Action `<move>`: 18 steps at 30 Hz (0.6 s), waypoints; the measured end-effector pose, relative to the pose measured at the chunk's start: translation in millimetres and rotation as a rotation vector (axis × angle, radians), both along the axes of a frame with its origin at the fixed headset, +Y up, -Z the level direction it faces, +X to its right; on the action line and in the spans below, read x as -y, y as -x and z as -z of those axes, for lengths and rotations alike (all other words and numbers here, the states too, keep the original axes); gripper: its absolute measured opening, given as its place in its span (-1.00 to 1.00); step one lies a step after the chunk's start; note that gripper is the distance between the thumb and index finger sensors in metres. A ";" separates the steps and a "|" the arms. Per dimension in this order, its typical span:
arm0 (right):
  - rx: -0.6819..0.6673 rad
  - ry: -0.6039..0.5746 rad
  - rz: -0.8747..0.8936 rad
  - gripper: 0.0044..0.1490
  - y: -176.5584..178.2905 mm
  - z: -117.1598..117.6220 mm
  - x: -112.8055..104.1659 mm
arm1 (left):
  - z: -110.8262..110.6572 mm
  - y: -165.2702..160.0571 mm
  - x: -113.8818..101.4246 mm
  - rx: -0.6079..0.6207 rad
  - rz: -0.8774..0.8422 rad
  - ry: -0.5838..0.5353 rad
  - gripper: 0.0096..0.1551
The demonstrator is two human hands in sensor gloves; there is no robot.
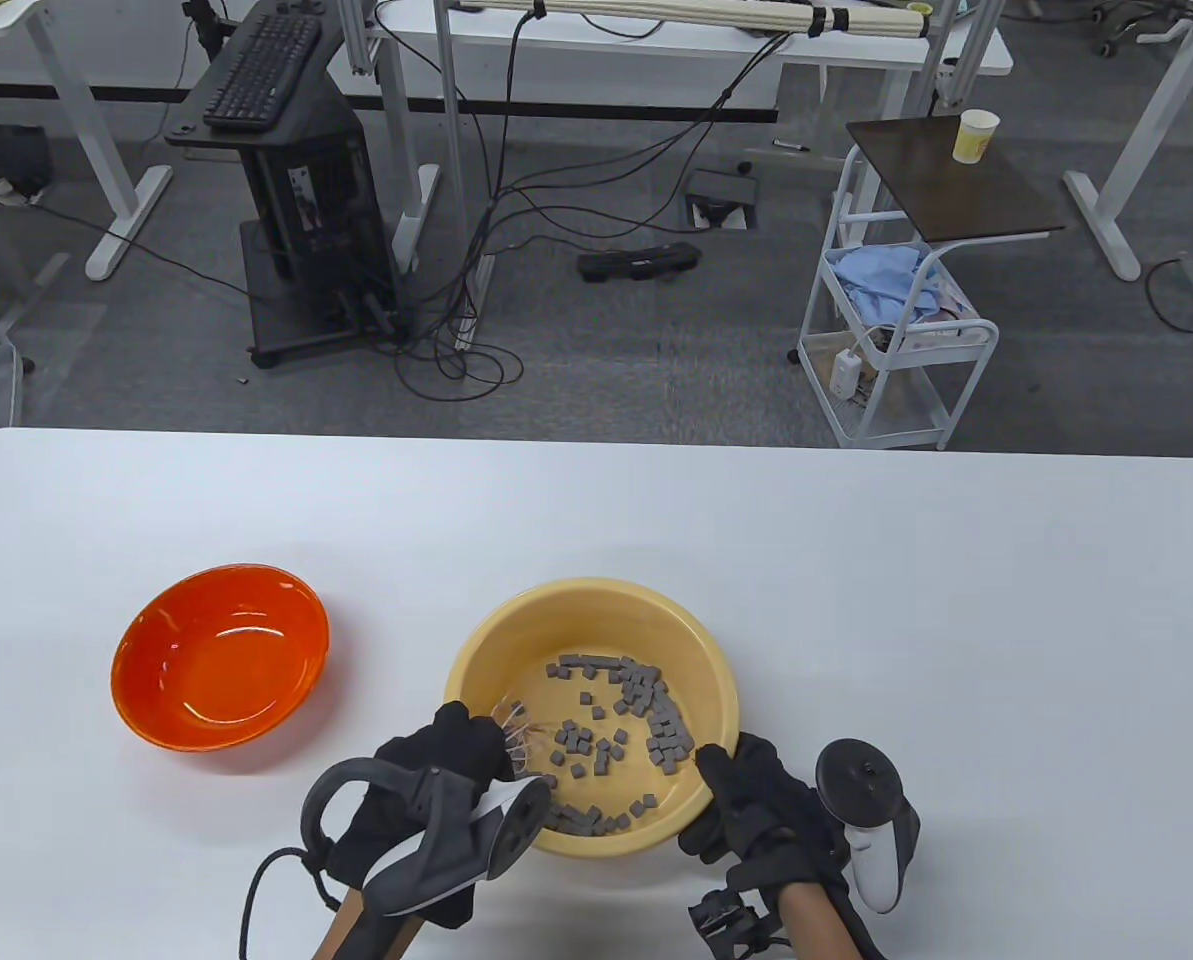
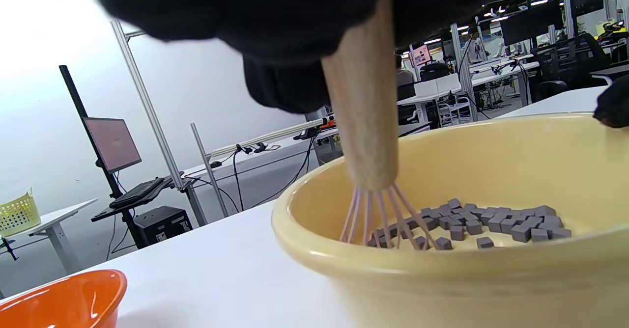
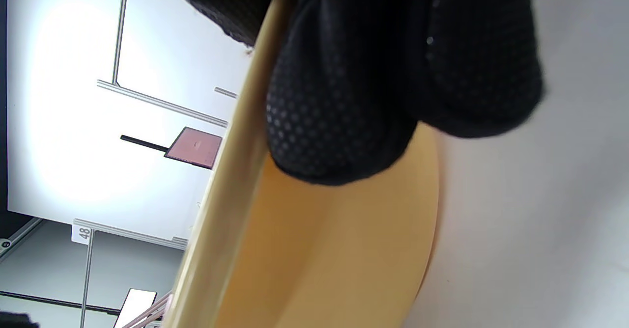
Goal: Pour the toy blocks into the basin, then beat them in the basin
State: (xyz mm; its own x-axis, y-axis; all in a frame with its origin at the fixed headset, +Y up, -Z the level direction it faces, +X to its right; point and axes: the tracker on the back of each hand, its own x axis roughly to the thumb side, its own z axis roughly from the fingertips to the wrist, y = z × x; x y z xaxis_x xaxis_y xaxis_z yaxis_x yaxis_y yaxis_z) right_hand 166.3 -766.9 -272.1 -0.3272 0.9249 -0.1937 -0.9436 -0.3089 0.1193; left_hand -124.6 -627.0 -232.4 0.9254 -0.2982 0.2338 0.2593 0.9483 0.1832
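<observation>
The pouring part of the task seemed to be finished already: the grey toy blocks [image 1: 621, 715] were lying on the bottom of the yellow basin [image 1: 596, 600], and the orange bowl [image 1: 219, 668], which stood well apart to the left on the white table [image 1: 856, 560], had nothing visible inside. What was left, as I judge, was the beating, and it was probably in progress.

The left hand [image 1: 446, 765] was curled around the wooden handle of a whisk [image 2: 366, 122], gripping it from above. The pink wires of the whisk reached down into the basin near its left wall and touched some of the blocks there. The right hand [image 1: 756, 800] held the near right rim of the basin, with the fingers bent over the edge and pressed on the outer wall, so it steadied the basin.

The blocks were small, dull grey cubes, all about the same size. Many of them were gathered in a curved band toward the far and right part of the bottom, others were spread loosely in the middle, and a few lay close to the near wall. None were seen outside the basin.
</observation>
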 end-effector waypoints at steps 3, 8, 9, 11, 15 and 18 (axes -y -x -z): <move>-0.001 -0.001 0.000 -0.24 -0.2 0.3 0.2 | -0.7 3.0 -3.7 0.008 -0.040 0.029 -0.56; -0.004 -0.006 -0.010 -0.23 -0.5 0.5 -0.1 | -3.6 7.0 -9.0 0.027 -0.110 -0.019 -0.49; -0.003 -0.007 -0.011 -0.23 -0.5 0.6 -0.1 | -3.8 7.8 -9.6 0.033 -0.127 -0.023 -0.50; -0.003 -0.008 -0.012 -0.23 -0.5 0.7 -0.1 | -3.9 9.5 -10.9 0.053 -0.174 -0.019 -0.51; -0.001 -0.009 -0.013 -0.23 -0.4 0.6 0.0 | -2.2 8.7 -7.4 0.100 -0.282 0.041 -0.53; 0.000 -0.010 -0.013 -0.23 -0.3 0.5 0.2 | -0.6 3.5 -1.5 0.159 -0.344 0.096 -0.53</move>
State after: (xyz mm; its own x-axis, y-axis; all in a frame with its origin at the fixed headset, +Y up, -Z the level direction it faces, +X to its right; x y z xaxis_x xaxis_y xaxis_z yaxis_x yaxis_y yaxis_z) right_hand 166.5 -767.0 -272.6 -0.3389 0.9224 -0.1850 -0.9396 -0.3220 0.1158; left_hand -128.1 -625.4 -231.8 0.9175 0.0538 0.3940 -0.1017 0.9896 0.1015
